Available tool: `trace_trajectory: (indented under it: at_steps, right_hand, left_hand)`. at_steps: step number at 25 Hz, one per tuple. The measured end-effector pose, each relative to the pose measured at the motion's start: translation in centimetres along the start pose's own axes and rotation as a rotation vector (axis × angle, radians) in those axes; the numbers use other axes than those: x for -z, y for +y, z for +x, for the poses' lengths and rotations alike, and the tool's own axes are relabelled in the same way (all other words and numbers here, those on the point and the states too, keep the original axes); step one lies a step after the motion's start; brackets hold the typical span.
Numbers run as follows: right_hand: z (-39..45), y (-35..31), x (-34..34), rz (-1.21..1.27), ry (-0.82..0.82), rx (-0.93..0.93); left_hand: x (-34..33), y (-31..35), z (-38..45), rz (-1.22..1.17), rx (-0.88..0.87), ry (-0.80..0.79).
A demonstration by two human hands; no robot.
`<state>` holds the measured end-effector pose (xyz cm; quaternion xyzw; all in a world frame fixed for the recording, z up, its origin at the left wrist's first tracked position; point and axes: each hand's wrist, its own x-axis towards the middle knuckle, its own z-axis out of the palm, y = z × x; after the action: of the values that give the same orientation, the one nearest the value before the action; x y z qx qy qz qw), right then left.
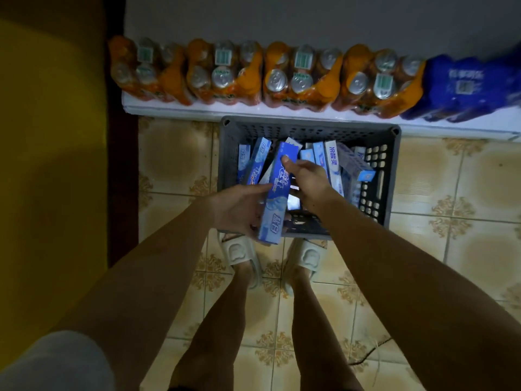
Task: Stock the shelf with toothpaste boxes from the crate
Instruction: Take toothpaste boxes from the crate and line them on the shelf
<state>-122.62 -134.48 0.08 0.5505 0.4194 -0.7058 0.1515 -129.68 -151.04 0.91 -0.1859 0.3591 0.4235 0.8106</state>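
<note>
A grey perforated crate (310, 128) stands on the tiled floor below me, holding several blue and white toothpaste boxes (332, 162) standing on end. A long blue toothpaste box (277, 193) is held above the crate's near edge. My left hand (236, 210) cups its lower half from the left. My right hand (306, 176) pinches its upper part, thumb on the face. The white shelf (282, 110) runs along just behind the crate.
On the shelf stand several shrink-wrapped packs of orange drink cans (225, 71) and a blue pack (462, 86) at the right. My feet in white slippers (239, 255) stand right before the crate. A dark yellow surface fills the left. A thin cable (369, 351) lies on the floor.
</note>
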Motion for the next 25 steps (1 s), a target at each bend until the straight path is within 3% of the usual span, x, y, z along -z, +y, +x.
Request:
trace_trajectory:
  at_steps: [5, 11, 14, 17, 20, 25]
  right_hand:
    - [-6.1, -5.9, -1.7, -0.367, -0.139, 0.145]
    - [-17.9, -11.4, -3.0, -0.541, -0.287, 0.210]
    - [-24.9, -14.6, -1.7, -0.615, -0.244, 0.333]
    - [-31.1, -16.8, 0.3, -0.516, -0.140, 0.359]
    - [-36.4, -18.4, 1.1, -0.263, -0.178, 0.344]
    - [-44.1, -23.9, 1.2, -0.123, -0.175, 0.700]
  left_hand:
    - [-7.4, 1.2, -5.7, 0.025, -0.021, -0.018]
    - [-14.7, -0.3, -13.5, -0.023, -0.210, 0.099]
    - [-18.0, -0.9, -17.9, -0.150, -0.394, 0.131]
    - [-21.9, 0.5, -22.8, -0.208, -0.598, 0.131]
    - [-26.3, 3.4, -27.7, -0.220, -0.740, 0.136]
    - [-33.8, 6.7, -34.6, -0.082, -0.849, 0.130]
